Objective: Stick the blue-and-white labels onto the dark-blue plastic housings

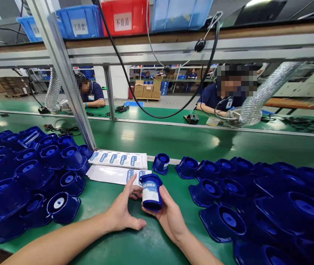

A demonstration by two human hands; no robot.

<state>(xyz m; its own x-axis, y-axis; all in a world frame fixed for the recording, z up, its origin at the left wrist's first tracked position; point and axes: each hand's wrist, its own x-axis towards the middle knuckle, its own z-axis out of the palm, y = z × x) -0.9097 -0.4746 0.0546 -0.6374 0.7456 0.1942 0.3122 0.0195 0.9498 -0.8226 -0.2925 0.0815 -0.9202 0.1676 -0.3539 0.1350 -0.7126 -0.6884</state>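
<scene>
Held part: dark-blue plastic cylinder with a white label (150, 192), tilted, just above the front middle of the green worktop (134, 243).
Right hand: the right hand (170, 217) cups the cylinder from below and pinches it between thumb and fingers.
Left hand: the left hand (123, 213) is spread, fingertips touching the cylinder's left side, thumb apart.
Open room: a bare green strip runs between the left pile of dark-blue plastic housings (21, 173) and the right pile of housings (256, 198). White label sheets (118, 160) lie just behind the hands.
Hard to see: both piles run off the frame edges, the label print is unreadable, and the right fingertips behind the cylinder are hidden.
</scene>
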